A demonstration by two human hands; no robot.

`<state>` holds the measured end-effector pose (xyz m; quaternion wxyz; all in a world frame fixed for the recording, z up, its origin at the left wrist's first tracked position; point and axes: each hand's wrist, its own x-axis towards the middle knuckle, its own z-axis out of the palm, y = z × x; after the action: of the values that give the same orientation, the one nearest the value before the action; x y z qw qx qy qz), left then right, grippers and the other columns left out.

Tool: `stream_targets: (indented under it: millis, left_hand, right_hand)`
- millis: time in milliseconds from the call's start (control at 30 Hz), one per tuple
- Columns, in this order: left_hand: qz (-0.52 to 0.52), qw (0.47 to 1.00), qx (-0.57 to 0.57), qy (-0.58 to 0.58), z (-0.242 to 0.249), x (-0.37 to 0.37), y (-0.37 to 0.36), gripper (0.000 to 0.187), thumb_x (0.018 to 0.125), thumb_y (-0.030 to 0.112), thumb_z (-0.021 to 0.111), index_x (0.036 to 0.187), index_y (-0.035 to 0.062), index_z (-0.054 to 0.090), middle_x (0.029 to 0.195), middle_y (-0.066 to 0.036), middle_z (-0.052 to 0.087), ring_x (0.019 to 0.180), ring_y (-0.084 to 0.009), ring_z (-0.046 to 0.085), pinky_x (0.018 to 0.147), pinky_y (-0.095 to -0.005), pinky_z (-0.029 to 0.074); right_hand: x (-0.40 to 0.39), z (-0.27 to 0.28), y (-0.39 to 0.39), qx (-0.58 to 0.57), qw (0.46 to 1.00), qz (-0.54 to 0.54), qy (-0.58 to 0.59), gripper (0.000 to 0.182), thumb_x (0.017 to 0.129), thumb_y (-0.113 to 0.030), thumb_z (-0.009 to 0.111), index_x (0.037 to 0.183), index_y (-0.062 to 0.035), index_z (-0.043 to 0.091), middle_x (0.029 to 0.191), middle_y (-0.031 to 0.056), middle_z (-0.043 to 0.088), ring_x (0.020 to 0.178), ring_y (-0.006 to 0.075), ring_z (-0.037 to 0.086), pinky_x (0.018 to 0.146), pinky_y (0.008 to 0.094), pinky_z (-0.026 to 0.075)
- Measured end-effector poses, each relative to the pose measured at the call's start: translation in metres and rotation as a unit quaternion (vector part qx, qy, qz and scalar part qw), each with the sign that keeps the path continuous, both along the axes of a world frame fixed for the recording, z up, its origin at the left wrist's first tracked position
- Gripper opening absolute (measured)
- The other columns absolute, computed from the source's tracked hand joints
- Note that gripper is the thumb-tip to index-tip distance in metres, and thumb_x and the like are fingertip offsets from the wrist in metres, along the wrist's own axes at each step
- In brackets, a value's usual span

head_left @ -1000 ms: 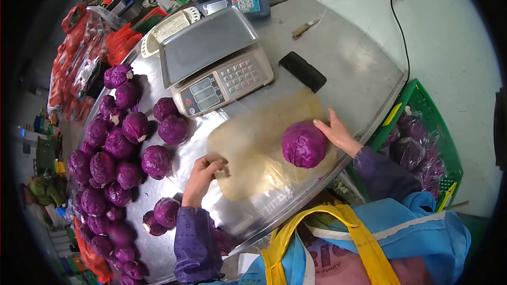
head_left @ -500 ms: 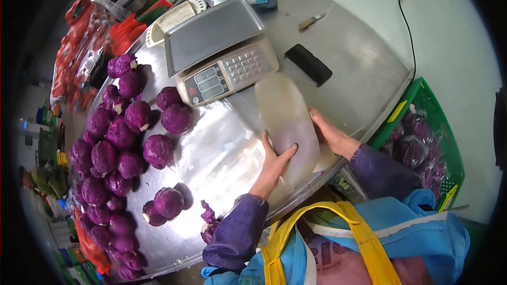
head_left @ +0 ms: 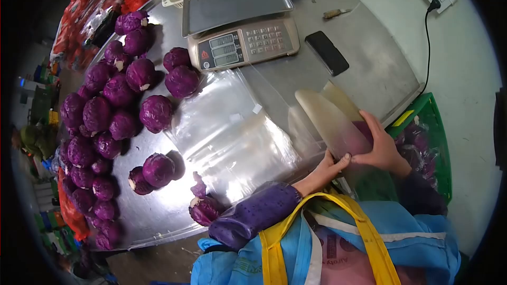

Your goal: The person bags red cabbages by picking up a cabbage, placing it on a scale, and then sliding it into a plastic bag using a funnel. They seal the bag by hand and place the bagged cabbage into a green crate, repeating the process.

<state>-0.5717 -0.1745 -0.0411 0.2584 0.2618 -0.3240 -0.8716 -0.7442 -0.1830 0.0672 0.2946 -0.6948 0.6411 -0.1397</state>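
The step in hand, as I judge it, is folding a cloudy sheet (head_left: pixel 325 119) around one purple cabbage (head_left: pixel 363 130) at the near right edge of the tabletop (head_left: pixel 377 53). Purple shows where the sheet leaves a gap. My right hand (head_left: pixel 381 150) is cupped wide around the bundle, thumb well apart from the fingers. My left hand (head_left: pixel 323 173) is half curled at its lower edge; its fingers are partly hidden, so I cannot tell how firmly they close. The next move, I think, calls for drawing the loose top of the sheet snug, with a steady grip so the cabbage does not roll. Clear bags (head_left: pixel 232 126) lie beside it.

On my apron's pink panel (head_left: pixel 348 273) I read what looks like "Airoty", with larger letters partly covered. The scale (head_left: pixel 269 38) carries a red logo and marked keys, too small to read; the phone (head_left: pixel 327 53) shows a dark face.
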Motion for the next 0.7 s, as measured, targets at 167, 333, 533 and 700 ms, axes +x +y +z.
stream_targets:
  millis: [167, 333, 533, 700]
  left_hand:
    - [-0.121, 0.958, -0.152, -0.210, 0.006, 0.013, -0.002, 0.062, 0.088, 0.029, 0.056, 0.130, -0.0072, 0.029, 0.123, -0.023, 0.046, 0.117, -0.0257, 0.044, 0.098, -0.0327, 0.035]
    - [-0.076, 0.825, -0.436, -0.352, 0.010, 0.096, -0.014, 0.051, 0.075, 0.011, 0.064, 0.121, 0.0004, 0.044, 0.111, -0.017, 0.054, 0.102, -0.0287, 0.053, 0.088, -0.0359, 0.042]
    - [-0.129, 0.493, -0.599, -0.618, -0.017, 0.144, -0.007, 0.029, 0.069, 0.010, 0.059, 0.096, 0.0050, 0.050, 0.087, -0.011, 0.050, 0.090, -0.0266, 0.050, 0.073, -0.0389, 0.046]
    - [-0.086, 0.535, -0.560, -0.626, -0.018, 0.140, -0.017, 0.034, 0.066, 0.007, 0.059, 0.098, 0.0038, 0.048, 0.089, -0.010, 0.048, 0.088, -0.0259, 0.050, 0.070, -0.0375, 0.046]
  right_hand:
    - [0.000, -0.007, 0.037, -0.031, 0.997, -0.068, 0.036, 0.096, 0.051, -0.028, 0.079, 0.133, -0.0093, 0.034, 0.132, 0.0206, 0.033, 0.117, 0.0376, 0.042, 0.094, 0.0405, 0.039]
    - [-0.006, -0.014, 0.051, -0.060, 0.993, -0.094, 0.030, 0.094, 0.050, -0.029, 0.080, 0.132, -0.0096, 0.038, 0.131, 0.0206, 0.034, 0.116, 0.0374, 0.043, 0.094, 0.0401, 0.039]
    - [-0.010, -0.024, 0.055, -0.085, 0.992, -0.089, 0.013, 0.097, 0.049, -0.031, 0.080, 0.132, -0.0074, 0.036, 0.132, 0.0213, 0.033, 0.118, 0.0375, 0.041, 0.096, 0.0407, 0.037]
    - [-0.018, -0.035, 0.063, -0.104, 0.991, -0.081, 0.025, 0.099, 0.050, -0.037, 0.080, 0.133, -0.0063, 0.035, 0.133, 0.0217, 0.032, 0.120, 0.0378, 0.039, 0.097, 0.0415, 0.037]
